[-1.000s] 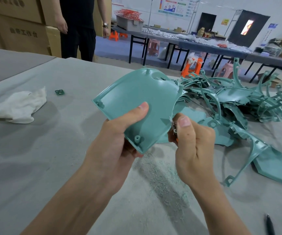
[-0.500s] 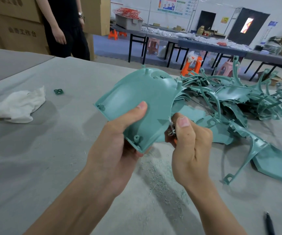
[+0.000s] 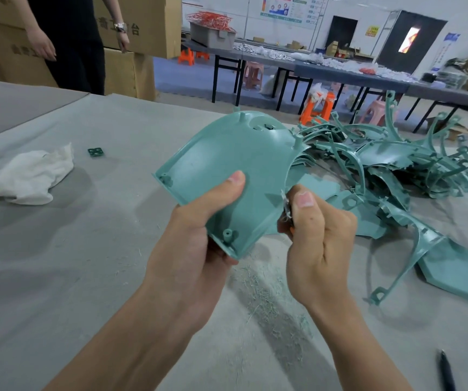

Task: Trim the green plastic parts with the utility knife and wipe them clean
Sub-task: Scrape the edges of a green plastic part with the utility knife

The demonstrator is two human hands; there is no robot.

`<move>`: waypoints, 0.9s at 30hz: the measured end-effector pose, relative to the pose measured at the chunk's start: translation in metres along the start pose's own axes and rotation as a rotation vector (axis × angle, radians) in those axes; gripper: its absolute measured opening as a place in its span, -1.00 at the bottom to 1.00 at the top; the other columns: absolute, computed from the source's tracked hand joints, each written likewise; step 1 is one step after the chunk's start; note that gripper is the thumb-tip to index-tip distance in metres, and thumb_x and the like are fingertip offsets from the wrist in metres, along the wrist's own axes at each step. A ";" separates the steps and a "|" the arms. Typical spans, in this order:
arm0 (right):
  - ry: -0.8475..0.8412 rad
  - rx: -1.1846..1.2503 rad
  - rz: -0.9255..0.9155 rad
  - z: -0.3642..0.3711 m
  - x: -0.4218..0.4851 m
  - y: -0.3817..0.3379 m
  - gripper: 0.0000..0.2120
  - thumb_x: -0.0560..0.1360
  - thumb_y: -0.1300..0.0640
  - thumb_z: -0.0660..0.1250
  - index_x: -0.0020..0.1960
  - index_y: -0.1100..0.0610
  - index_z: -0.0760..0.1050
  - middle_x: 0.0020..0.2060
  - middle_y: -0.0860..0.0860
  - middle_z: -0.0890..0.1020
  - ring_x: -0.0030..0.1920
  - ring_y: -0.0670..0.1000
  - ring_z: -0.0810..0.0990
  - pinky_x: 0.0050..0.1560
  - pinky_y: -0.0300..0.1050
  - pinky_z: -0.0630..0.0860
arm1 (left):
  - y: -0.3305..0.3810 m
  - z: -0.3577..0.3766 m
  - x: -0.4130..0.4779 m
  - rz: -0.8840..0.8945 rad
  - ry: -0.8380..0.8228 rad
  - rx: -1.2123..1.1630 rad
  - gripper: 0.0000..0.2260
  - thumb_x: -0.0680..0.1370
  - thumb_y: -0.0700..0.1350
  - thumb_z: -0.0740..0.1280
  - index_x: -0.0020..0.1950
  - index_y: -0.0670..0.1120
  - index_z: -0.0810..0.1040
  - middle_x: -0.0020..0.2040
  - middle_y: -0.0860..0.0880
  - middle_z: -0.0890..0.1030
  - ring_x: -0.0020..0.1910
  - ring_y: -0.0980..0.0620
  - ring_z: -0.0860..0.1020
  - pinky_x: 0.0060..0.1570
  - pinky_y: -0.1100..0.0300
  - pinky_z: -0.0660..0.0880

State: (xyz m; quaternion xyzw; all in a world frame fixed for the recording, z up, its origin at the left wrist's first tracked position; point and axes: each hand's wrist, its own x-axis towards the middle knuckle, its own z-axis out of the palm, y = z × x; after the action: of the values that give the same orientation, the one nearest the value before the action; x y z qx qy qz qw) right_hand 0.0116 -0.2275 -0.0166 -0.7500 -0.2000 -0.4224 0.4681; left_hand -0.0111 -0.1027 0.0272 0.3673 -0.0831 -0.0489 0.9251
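Now gripping the green plastic shell (image 3: 235, 162) in the left hand (image 3: 196, 244), thumb pressed across its inner face, held up off the grey table (image 3: 58, 277). Just right of it, right hand (image 3: 320, 244) curled tight round the utility knife (image 3: 285, 207), blade meeting the shell's right-hand edge. Looks ready for a scrape lengthwise along that edge.

Teal-green plastic part (image 3: 235, 165), teal-green pile of parts (image 3: 402, 170), white cloth (image 3: 29, 176), grey table cover (image 3: 58, 263), orange stools (image 3: 316, 107)
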 end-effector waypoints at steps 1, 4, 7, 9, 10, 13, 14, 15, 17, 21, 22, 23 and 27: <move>-0.010 0.021 -0.005 0.000 -0.001 0.000 -0.65 0.66 0.03 0.03 -0.30 -0.16 0.11 -0.47 -0.10 0.20 -0.47 -0.17 0.18 -0.37 -0.30 0.11 | 0.000 0.000 0.000 0.002 -0.009 -0.013 -0.87 0.52 -0.24 0.27 0.02 -0.13 0.56 -0.34 0.04 0.59 -0.47 0.13 0.55 -0.54 0.39 0.42; -0.008 0.025 0.017 0.000 0.000 0.000 -0.64 0.65 0.04 0.02 -0.32 -0.13 0.10 -0.47 -0.09 0.20 -0.47 -0.15 0.17 -0.40 -0.22 0.12 | 0.000 -0.001 0.000 -0.003 -0.032 -0.017 -0.86 0.52 -0.24 0.27 0.04 -0.15 0.56 -0.33 0.02 0.60 -0.48 0.12 0.55 -0.55 0.39 0.42; 0.005 0.017 0.034 -0.001 0.002 0.001 -0.64 0.66 0.00 0.02 -0.33 -0.14 0.14 -0.48 -0.08 0.19 -0.48 -0.12 0.15 -0.43 -0.14 0.10 | -0.001 0.000 -0.002 -0.010 -0.037 -0.021 -0.82 0.48 -0.24 0.29 0.07 -0.15 0.54 -0.33 0.02 0.60 -0.48 0.14 0.55 -0.55 0.39 0.42; 0.008 0.028 0.039 -0.001 0.003 0.001 -0.64 0.65 0.01 0.02 -0.32 -0.15 0.13 -0.47 -0.11 0.19 -0.47 -0.14 0.15 -0.42 -0.15 0.10 | -0.002 0.000 -0.002 -0.005 -0.033 -0.025 -0.82 0.49 -0.24 0.28 0.08 -0.16 0.54 -0.33 0.02 0.60 -0.48 0.14 0.55 -0.54 0.40 0.42; 0.001 0.042 0.041 -0.001 0.002 0.001 -0.64 0.65 0.02 0.03 -0.32 -0.14 0.12 -0.48 -0.10 0.19 -0.47 -0.14 0.16 -0.42 -0.15 0.11 | -0.002 0.000 -0.001 -0.002 -0.033 -0.023 -0.84 0.51 -0.24 0.27 0.06 -0.15 0.54 -0.34 0.03 0.59 -0.49 0.15 0.54 -0.55 0.40 0.42; -0.034 0.077 0.034 0.000 -0.001 0.000 -0.62 0.64 0.04 0.04 -0.36 -0.06 0.16 -0.49 -0.03 0.23 -0.47 -0.12 0.18 -0.41 -0.19 0.13 | 0.001 -0.002 0.000 -0.012 -0.013 0.011 -0.91 0.52 -0.22 0.27 -0.03 -0.12 0.55 -0.40 0.04 0.56 -0.55 0.15 0.49 -0.57 0.40 0.37; -0.036 0.076 0.036 0.000 -0.001 0.000 -0.62 0.64 0.05 0.04 -0.36 -0.05 0.17 -0.49 -0.04 0.23 -0.47 -0.12 0.18 -0.41 -0.20 0.13 | 0.001 -0.003 0.000 -0.015 -0.007 0.022 -0.92 0.51 -0.21 0.28 -0.06 -0.12 0.56 -0.42 0.03 0.55 -0.57 0.15 0.48 -0.58 0.39 0.36; -0.031 0.076 0.042 0.000 -0.001 0.000 -0.62 0.64 0.04 0.04 -0.36 -0.06 0.16 -0.49 -0.06 0.22 -0.47 -0.12 0.18 -0.42 -0.18 0.13 | 0.001 -0.003 0.000 -0.019 -0.006 0.026 -0.93 0.51 -0.21 0.28 -0.07 -0.11 0.56 -0.42 0.03 0.54 -0.57 0.14 0.47 -0.59 0.39 0.35; -0.010 0.073 0.047 0.000 0.001 -0.001 -0.63 0.65 0.03 0.03 -0.34 -0.13 0.13 -0.48 -0.13 0.20 -0.47 -0.13 0.18 -0.46 -0.10 0.14 | 0.001 -0.002 -0.001 -0.029 -0.019 0.018 -0.94 0.49 -0.21 0.29 -0.10 -0.11 0.55 -0.43 0.03 0.54 -0.57 0.14 0.48 -0.59 0.39 0.36; 0.027 0.011 -0.001 0.000 0.002 -0.004 -0.65 0.66 0.01 0.02 -0.30 -0.17 0.10 -0.47 -0.12 0.19 -0.48 -0.13 0.17 -0.49 -0.08 0.15 | 0.000 -0.002 -0.001 -0.020 -0.046 -0.009 -0.94 0.50 -0.23 0.26 -0.09 -0.14 0.52 -0.44 0.03 0.55 -0.57 0.15 0.50 -0.58 0.40 0.39; 0.035 0.003 -0.002 0.000 0.002 -0.004 -0.64 0.66 0.01 0.02 -0.30 -0.17 0.10 -0.47 -0.10 0.19 -0.48 -0.12 0.17 -0.51 -0.04 0.17 | 0.000 -0.002 -0.001 -0.021 -0.050 -0.012 -0.94 0.50 -0.23 0.27 -0.08 -0.14 0.52 -0.44 0.03 0.55 -0.56 0.15 0.51 -0.57 0.40 0.40; 0.044 -0.008 -0.002 0.000 0.002 -0.004 -0.64 0.66 0.01 0.02 -0.31 -0.16 0.10 -0.47 -0.09 0.19 -0.48 -0.11 0.17 -0.51 -0.02 0.17 | -0.001 -0.003 -0.001 -0.024 -0.052 -0.012 -0.94 0.49 -0.23 0.27 -0.08 -0.14 0.53 -0.43 0.03 0.55 -0.56 0.15 0.51 -0.58 0.40 0.39; 0.069 -0.042 -0.005 0.000 0.002 -0.002 -0.65 0.66 0.03 0.02 -0.29 -0.17 0.09 -0.46 -0.11 0.17 -0.47 -0.14 0.15 -0.41 -0.18 0.10 | -0.005 -0.005 -0.001 -0.020 -0.012 0.012 -0.90 0.45 -0.21 0.32 -0.06 -0.11 0.57 -0.36 0.03 0.57 -0.52 0.15 0.51 -0.59 0.38 0.37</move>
State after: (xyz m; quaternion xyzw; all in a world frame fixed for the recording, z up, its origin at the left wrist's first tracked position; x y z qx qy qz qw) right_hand 0.0112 -0.2263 -0.0141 -0.7443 -0.1766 -0.4531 0.4578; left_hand -0.0112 -0.1029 0.0206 0.3733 -0.0852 -0.0600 0.9218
